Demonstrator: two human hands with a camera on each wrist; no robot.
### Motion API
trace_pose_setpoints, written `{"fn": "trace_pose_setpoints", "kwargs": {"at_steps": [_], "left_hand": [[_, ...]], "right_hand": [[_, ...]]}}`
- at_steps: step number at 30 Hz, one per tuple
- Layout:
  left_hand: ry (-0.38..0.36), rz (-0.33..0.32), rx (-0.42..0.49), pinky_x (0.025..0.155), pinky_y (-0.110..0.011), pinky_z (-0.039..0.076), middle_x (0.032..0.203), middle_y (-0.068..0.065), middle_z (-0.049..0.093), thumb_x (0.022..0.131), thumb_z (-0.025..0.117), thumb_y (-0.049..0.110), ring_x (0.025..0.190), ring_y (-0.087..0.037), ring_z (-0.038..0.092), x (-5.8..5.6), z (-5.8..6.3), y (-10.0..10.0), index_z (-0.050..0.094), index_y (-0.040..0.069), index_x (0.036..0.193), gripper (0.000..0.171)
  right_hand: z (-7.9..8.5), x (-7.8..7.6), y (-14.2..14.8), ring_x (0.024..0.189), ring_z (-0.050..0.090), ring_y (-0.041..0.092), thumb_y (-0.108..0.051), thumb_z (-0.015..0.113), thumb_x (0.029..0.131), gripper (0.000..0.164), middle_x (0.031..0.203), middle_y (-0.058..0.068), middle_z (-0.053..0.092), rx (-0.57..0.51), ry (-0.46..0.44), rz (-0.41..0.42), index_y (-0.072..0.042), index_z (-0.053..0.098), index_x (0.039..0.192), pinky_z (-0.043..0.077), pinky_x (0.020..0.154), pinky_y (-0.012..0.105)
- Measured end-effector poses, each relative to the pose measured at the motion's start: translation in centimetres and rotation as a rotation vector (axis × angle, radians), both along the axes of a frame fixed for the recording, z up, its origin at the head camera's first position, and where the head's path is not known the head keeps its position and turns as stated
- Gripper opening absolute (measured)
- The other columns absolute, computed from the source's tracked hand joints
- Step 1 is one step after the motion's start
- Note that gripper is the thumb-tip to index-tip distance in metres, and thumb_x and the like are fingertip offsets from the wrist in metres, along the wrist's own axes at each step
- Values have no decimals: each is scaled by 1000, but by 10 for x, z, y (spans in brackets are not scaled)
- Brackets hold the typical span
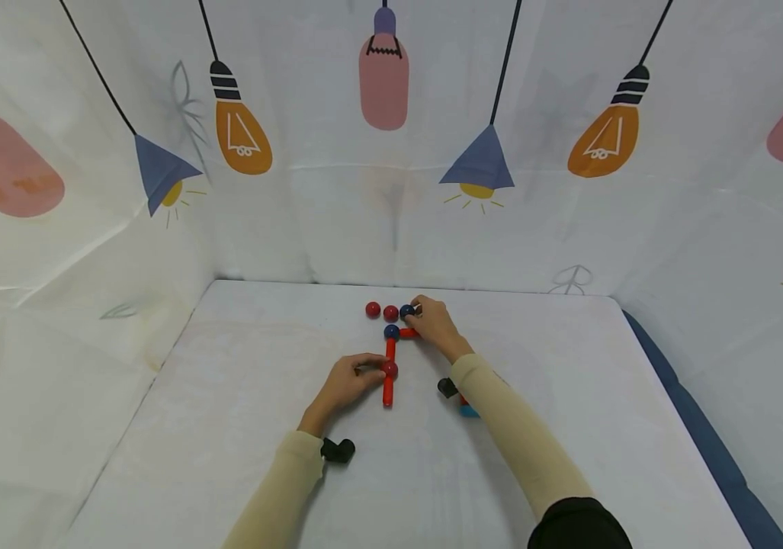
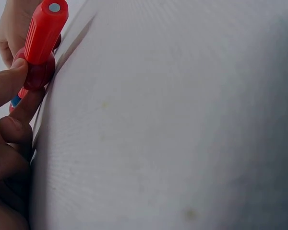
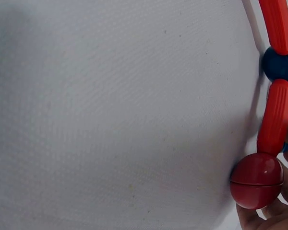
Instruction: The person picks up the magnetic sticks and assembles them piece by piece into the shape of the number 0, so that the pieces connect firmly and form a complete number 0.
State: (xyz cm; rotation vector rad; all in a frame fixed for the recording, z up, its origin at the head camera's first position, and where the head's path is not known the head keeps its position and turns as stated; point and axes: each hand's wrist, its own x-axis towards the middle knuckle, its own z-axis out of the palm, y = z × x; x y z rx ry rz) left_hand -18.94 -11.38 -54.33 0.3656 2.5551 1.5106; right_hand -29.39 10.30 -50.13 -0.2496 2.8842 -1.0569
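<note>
On the table a red rod [image 1: 387, 393], a red ball [image 1: 390, 370], another red rod [image 1: 390, 349] and a blue ball [image 1: 392, 332] form a line. From that blue ball a third red rod [image 3: 274, 117] runs right to a red ball [image 3: 257, 181], hidden under the right hand in the head view. My left hand [image 1: 350, 381] pinches the line's red ball between thumb and index finger. The right hand [image 1: 434, 324] has thumb and index finger at a second blue ball [image 1: 407, 311], pinching it, its other fingers beside the rod-end red ball.
Two loose red balls, one [image 1: 373, 309] left of the other [image 1: 390, 313], lie behind the joined pieces. A blue and red piece [image 1: 470, 410] shows partly from under the right sleeve [image 1: 515, 435]. A patterned white sheet [image 1: 336, 229] stands behind the table [image 1: 240, 396].
</note>
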Motion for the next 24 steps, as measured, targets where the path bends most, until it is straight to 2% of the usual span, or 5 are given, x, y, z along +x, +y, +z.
{"fn": "trace_pose_setpoints", "kwargs": {"at_steps": [11, 24], "left_hand": [[21, -17, -17, 95, -37, 51, 123, 2, 75, 96, 73, 24, 118, -20, 64, -1, 0, -1, 76, 20, 123, 27], [20, -12, 1, 95, -37, 50, 122, 2, 75, 96, 73, 23, 118, -20, 64, 0, 1, -2, 76, 20, 122, 26]], "right_hand": [[-5, -2, 1, 110, 67, 31, -24, 70, 97, 33, 119, 18, 72, -24, 23, -2, -2, 63, 121, 54, 99, 45], [-9, -4, 6, 110, 65, 31, -24, 71, 96, 35, 119, 17, 72, -98, 8, -20, -2, 65, 124, 53, 99, 45]]}}
